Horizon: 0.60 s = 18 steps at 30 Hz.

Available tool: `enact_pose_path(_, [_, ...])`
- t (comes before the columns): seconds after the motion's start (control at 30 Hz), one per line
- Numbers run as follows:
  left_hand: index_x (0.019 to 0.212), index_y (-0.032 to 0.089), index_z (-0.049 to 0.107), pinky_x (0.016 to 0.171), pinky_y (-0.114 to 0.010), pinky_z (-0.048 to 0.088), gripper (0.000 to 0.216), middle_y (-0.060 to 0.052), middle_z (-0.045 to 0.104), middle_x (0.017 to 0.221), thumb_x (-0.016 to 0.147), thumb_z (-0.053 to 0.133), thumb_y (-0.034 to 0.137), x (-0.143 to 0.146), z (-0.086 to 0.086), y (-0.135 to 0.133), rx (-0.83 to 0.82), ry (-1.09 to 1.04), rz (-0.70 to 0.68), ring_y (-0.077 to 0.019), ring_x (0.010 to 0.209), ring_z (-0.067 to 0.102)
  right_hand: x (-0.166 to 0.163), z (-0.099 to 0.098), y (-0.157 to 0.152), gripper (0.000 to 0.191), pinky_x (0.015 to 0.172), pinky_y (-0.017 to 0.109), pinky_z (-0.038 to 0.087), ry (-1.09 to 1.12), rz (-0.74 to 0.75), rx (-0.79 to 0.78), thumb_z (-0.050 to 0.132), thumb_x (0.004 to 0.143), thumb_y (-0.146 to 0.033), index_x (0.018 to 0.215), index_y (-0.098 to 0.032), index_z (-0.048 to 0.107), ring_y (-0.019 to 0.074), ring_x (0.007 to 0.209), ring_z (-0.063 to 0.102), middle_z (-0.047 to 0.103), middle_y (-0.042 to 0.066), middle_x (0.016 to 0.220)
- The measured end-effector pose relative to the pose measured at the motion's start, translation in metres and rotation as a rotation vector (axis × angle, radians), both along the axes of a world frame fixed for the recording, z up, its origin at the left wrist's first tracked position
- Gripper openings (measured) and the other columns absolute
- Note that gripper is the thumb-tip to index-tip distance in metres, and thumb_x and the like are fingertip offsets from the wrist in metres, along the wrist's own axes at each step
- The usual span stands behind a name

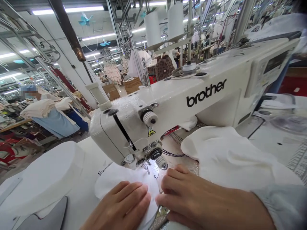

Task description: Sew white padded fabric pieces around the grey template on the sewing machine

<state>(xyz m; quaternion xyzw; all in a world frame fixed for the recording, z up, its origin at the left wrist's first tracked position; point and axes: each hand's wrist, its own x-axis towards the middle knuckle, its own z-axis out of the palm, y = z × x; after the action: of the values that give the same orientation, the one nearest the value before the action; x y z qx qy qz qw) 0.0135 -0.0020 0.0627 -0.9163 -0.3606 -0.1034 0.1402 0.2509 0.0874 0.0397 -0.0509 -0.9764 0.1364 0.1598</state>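
A white fabric piece (117, 179) lies under the lit needle area of a white sewing machine (168, 99) marked "brother". My left hand (124, 204) rests flat on it, fingers stretched out side by side, just in front of the presser foot (146, 167). Right of the needle, my right hand (187, 195) has its fingers curled in at the fabric's right edge; the thumb is hidden, and the grip seems to be on that edge. Below the fingers shows part of the shiny metal machine bed (161, 214).
A stack of white cut pieces (48, 172) lies at left, beside a dark grey pointed shape (45, 217). More white fabric (223, 156) is bunched under the machine arm. Thread cones (152, 30) stand behind. A ruler scale (298, 159) marks the right side. A co-worker (31, 92) sits far left.
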Motion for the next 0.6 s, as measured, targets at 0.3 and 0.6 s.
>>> enact_pose_path(0.3, [0.111, 0.012, 0.059, 0.054, -0.027, 0.053, 0.022, -0.004, 0.066, 0.074, 0.092, 0.049, 0.01, 0.0, -0.008, -0.006, -0.025, -0.036, 0.069, -0.0145, 0.062, 0.059, -0.001, -0.001, 0.0, 0.013, 0.088, 0.033, 0.037, 0.022, 0.038, -0.016, 0.046, 0.104, -0.019, 0.105, -0.016, 0.059, 0.0181, 0.096, 0.054, 0.063, 0.003, 0.105])
enact_pose_path(0.6, [0.103, 0.021, 0.058, 0.089, -0.023, 0.052, 0.018, -0.004, 0.066, 0.099, 0.092, 0.051, 0.01, 0.01, -0.016, -0.017, -0.219, -0.371, 0.198, -0.013, 0.097, 0.06, 0.0, -0.006, -0.002, 0.017, 0.088, 0.035, 0.038, 0.025, 0.028, 0.018, 0.044, 0.105, -0.017, 0.117, -0.016, 0.056, 0.0171, 0.1, 0.055, 0.064, 0.003, 0.106])
